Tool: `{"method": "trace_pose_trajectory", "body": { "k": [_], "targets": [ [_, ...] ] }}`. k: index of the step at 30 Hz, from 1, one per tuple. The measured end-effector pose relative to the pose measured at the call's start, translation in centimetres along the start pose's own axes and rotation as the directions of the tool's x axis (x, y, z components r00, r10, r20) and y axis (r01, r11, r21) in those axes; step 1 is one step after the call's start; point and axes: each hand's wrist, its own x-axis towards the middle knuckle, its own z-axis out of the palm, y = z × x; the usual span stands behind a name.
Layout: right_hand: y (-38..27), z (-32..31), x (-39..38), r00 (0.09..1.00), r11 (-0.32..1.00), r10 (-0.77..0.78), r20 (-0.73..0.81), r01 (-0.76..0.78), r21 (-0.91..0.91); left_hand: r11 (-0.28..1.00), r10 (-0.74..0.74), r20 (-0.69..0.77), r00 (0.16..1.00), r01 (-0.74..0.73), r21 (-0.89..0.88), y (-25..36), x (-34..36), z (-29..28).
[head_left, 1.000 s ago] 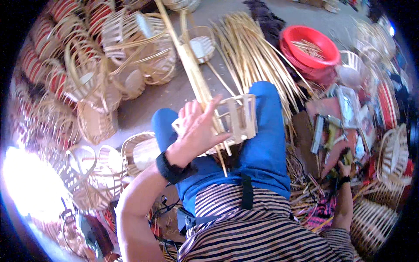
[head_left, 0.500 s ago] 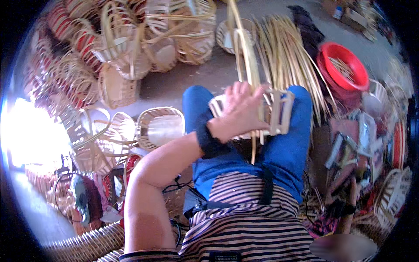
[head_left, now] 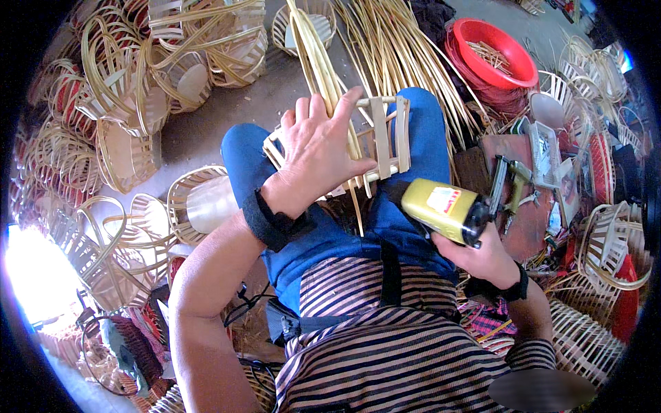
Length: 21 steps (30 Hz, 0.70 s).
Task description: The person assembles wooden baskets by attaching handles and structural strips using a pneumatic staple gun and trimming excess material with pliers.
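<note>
A white and red rectangular label [head_left: 443, 201] is seen on the upper face of a yellow-green power tool [head_left: 441, 210], which is gripped from below by the right hand [head_left: 482, 256], fingers closed around its body, beside the right thigh. A red plastic basin [head_left: 497, 49] holding short splints is noted at upper right, on the floor. A fan of long pale cane strips [head_left: 399, 48] is spread on the floor beyond the knees. Stacks of finished woven baskets [head_left: 138, 89] are piled at left, and further baskets [head_left: 606, 241] are crowded at right. A single small basket with a pale base [head_left: 200, 201] is seen just beside the left thigh. A brown board [head_left: 509, 199] carrying a second metal tool [head_left: 511, 184] lies near the right hand. The small slatted wooden frame [head_left: 383, 138] is rested on the lap, across the blue trousers [head_left: 420, 138]. It is pressed down by the left hand [head_left: 318, 158], fingers spread and laid flat over its left half, so that part of the frame is hidden. A bundle of long strips [head_left: 313, 48] passes under that hand and runs up and away from the frame. The power tool's nose is held near the frame's lower right corner, not touching it.
</note>
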Motion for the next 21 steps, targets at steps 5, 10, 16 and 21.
{"method": "trace_pose_trajectory", "body": {
  "k": [5, 10, 16, 21],
  "targets": [
    [0.7, 0.7, 1.1, 0.996, 0.989, -0.09, 0.025, 0.092, -0.114, 0.999, -0.042, 0.031, 0.999, 0.042, 0.01, 0.5, 0.1, -0.2],
    [0.6, 0.9, 1.6, 0.994, 0.991, -0.098, 0.049, 0.102, -0.089, 0.998, -0.054, 0.038, 0.998, 0.053, 0.019, 0.8, 0.2, -0.2],
    [0.9, 0.7, 1.5, 0.994, 0.991, -0.041, 0.101, 0.053, -0.119, 0.997, -0.063, 0.067, 0.996, 0.06, 0.056, 0.9, 0.2, -0.5],
    [2.1, 1.5, 0.7, 0.997, 0.991, -0.075, 0.034, 0.078, -0.109, 0.998, -0.031, 0.078, 0.996, 0.027, 0.052, 0.3, 0.3, -0.6]
  ]
}}
